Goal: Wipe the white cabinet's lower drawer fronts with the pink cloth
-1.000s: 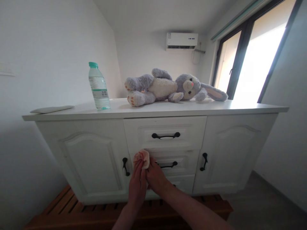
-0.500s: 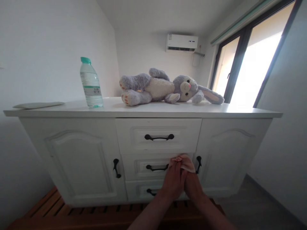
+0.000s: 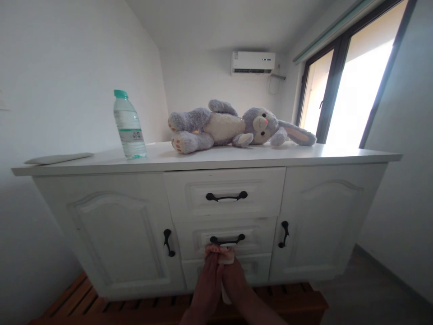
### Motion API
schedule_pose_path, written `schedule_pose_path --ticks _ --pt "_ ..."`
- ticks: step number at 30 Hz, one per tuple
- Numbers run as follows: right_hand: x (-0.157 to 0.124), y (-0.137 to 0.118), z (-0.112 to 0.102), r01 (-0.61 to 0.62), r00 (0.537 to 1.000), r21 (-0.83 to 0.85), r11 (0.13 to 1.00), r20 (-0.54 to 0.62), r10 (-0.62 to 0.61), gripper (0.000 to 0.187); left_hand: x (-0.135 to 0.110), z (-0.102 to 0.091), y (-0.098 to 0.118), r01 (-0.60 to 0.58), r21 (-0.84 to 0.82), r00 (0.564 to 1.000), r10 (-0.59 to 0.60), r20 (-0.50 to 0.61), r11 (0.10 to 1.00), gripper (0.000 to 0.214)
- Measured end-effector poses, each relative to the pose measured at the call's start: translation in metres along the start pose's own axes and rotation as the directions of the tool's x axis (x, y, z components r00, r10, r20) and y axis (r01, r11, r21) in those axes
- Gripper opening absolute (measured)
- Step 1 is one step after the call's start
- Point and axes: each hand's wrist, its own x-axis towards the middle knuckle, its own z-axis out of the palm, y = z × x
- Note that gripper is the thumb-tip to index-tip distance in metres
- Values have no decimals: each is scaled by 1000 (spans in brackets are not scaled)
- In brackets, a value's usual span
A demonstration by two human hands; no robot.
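Observation:
Both hands press a small white and pink cloth (image 3: 220, 255) against the front of a white sideboard (image 3: 216, 160), just below the middle drawer's black handle (image 3: 227, 239). My left hand (image 3: 207, 282) grips the cloth from the left and my right hand (image 3: 237, 282) holds it from the right. The cloth covers the seam between the middle and bottom drawers. The top drawer's handle (image 3: 226, 196) is above, untouched.
On the sideboard top lie a grey plush rabbit (image 3: 233, 126), an upright water bottle with a green cap (image 3: 128, 126) and a flat pale object (image 3: 57, 158). Two doors with black handles flank the drawers. A wooden slatted platform (image 3: 101, 307) sits underneath; a window stands at right.
My hands and the cloth swept from the middle drawer's left end to its right end, then came back to the centre and lower, under the middle handle.

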Motion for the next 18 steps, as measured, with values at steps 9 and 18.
schedule_pose_path --ticks 9,18 --pt "57 -48 35 -139 988 291 946 101 114 40 25 -86 25 -127 109 947 153 -284 986 49" --pt "37 -37 -58 5 990 -365 931 133 47 38 47 -28 82 -184 38 983 184 8 982 56"
